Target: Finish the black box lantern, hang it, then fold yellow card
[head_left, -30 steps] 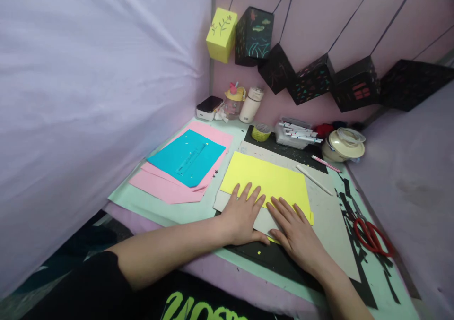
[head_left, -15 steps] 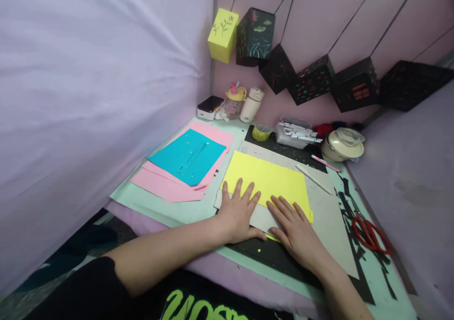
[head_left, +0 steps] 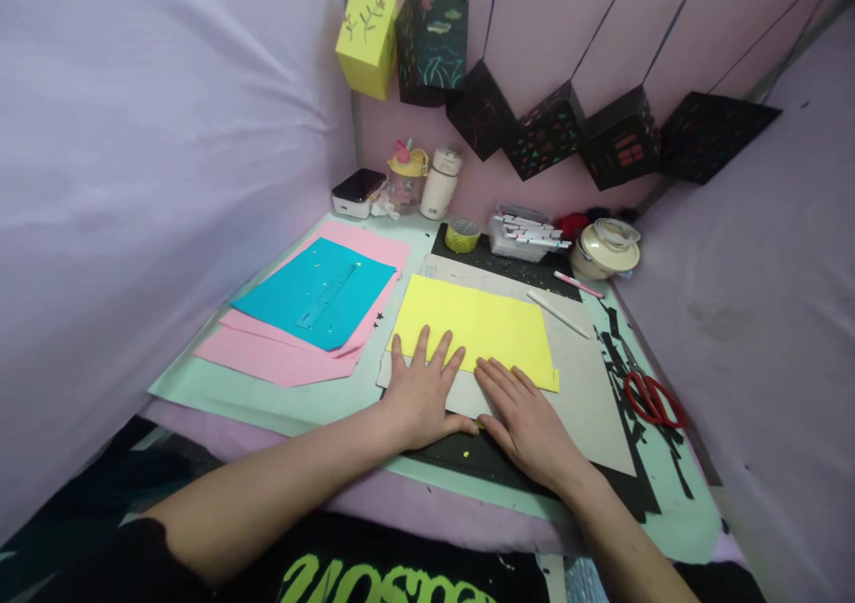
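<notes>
A sheet of yellow paper (head_left: 474, 322) lies flat on a grey board (head_left: 588, 416), with a small tab at its right end. My left hand (head_left: 427, 394) rests with spread fingers, the tips on the paper's lower left edge. Beside it, my right hand (head_left: 527, 416) lies flat, its fingertips at the paper's lower edge and its fingers closer together. The two thumbs nearly meet over the board's front edge. Neither hand holds anything. Under the board is black paper (head_left: 460, 456) with a small yellow scrap on it.
Left are blue paper (head_left: 280, 296) bearing a clear ruler (head_left: 327, 296), and pink paper (head_left: 267, 358). Red-handled scissors (head_left: 651, 398) lie right among black scraps. A white pen (head_left: 557, 313), tape (head_left: 462, 236), a marker box (head_left: 525, 238) and bottles (head_left: 441, 184) stand behind. Paper lanterns (head_left: 431, 46) hang above.
The camera view has turned, so the whole scene sits further left. My right hand has slid left along the paper's lower edge, closer to my left hand. The yellow paper stays flat.
</notes>
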Available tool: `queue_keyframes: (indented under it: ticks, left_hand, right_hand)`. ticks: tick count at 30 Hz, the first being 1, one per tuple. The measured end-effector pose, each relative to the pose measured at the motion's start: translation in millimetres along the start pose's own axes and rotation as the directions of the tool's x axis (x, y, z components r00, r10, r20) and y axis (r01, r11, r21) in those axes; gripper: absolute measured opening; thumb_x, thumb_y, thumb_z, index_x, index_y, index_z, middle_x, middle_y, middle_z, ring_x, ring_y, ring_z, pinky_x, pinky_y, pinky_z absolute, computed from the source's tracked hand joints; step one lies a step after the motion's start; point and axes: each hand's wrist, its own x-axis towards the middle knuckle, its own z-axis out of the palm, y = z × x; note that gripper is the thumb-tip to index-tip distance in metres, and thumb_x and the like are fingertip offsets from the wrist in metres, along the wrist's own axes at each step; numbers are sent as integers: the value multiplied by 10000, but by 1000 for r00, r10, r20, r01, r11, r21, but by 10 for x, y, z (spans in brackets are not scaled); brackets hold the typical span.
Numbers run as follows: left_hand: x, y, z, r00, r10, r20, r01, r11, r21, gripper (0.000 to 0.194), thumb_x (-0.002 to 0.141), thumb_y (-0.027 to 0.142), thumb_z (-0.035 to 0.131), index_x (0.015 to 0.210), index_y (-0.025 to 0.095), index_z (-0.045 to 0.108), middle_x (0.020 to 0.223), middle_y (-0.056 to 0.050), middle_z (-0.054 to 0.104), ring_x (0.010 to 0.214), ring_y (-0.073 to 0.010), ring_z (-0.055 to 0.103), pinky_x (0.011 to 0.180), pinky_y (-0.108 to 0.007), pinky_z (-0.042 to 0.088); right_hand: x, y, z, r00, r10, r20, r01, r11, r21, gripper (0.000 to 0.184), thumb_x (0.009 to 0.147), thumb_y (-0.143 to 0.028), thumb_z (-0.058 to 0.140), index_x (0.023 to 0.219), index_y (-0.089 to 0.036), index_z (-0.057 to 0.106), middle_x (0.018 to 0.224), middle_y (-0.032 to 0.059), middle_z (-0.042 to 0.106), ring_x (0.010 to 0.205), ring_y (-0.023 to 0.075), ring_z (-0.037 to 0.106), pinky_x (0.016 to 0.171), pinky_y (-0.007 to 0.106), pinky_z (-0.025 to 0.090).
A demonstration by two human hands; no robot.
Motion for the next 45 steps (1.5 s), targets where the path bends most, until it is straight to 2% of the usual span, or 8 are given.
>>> queue_keyframes:
  ticks: [5,11,17,19,23,26,38,45]
  left_hand:
    - [1,5,11,1000,-10,14,10,1000,16,1074,706,900,233,1535,219,176,1611,-97,64,1445,-434,-95,1017,-765,-111]
    - [1,-8,32,1000,5,-26,-5,1000,21,1027,713,890,267,1530,273,190,1611,-93,98,1448,-441,-56,1008,-778,-89]
    - [1,-5,34,999,2,-49,-1,1000,12,1015,710,884,317,1518,274,244,1606,-104,125,1447,-450,-26,1012,-779,-80]
    - [-12,26,16,998,3,-68,-1,1000,26,998,730,866,324,1512,249,268,1602,-115,137,1457,-420,-20,1050,-742,-76]
    - [-47,117,-19,993,105,-56,-102,994,44,946,824,789,256,1500,128,291,1589,-138,173,1484,-286,37,1170,-548,-39]
    - [-65,134,-26,990,139,-32,-138,990,37,947,848,769,205,1496,83,281,1583,-139,188,1483,-252,79,1188,-491,-15]
    - [-382,-308,-135,996,-42,-78,50,993,107,961,832,780,287,1495,85,287,1566,-154,236,1465,-293,168,1186,-504,36]
    - [-498,-429,-155,990,-93,-108,108,984,141,927,855,751,284,1504,90,259,1553,-168,270,1460,-307,182,1172,-551,-37]
  right_hand:
    - [0,0,-13,1000,17,0,-17,999,46,577,966,-444,398,1491,-222,309,1557,60,313,1436,226,279,1161,476,284]
    - [45,-51,-78,999,40,-15,-39,999,23,566,950,-490,425,1435,-199,412,1506,87,407,1381,266,371,1135,481,323]
    - [109,-85,-102,998,46,-51,-45,999,9,478,931,-431,496,1349,-201,512,1414,99,515,1301,282,452,1084,482,384]
    - [109,-83,-81,997,35,-71,-34,999,13,465,931,-410,503,1345,-199,515,1408,103,519,1298,280,454,1078,482,390]
    - [89,-67,-30,995,29,-93,-27,999,17,474,936,-375,495,1375,-197,485,1423,109,504,1318,275,437,1094,488,368]
    - [76,-51,-13,996,27,-82,-26,999,19,478,940,-371,487,1384,-194,476,1441,103,487,1330,271,425,1107,489,355]
    - [56,-35,-23,998,46,-47,-45,998,34,469,962,-395,433,1398,-227,465,1478,66,450,1354,255,409,1125,477,344]
    - [46,-27,-30,997,48,-55,-45,997,55,470,963,-399,430,1407,-248,455,1480,62,449,1353,247,414,1128,483,342]
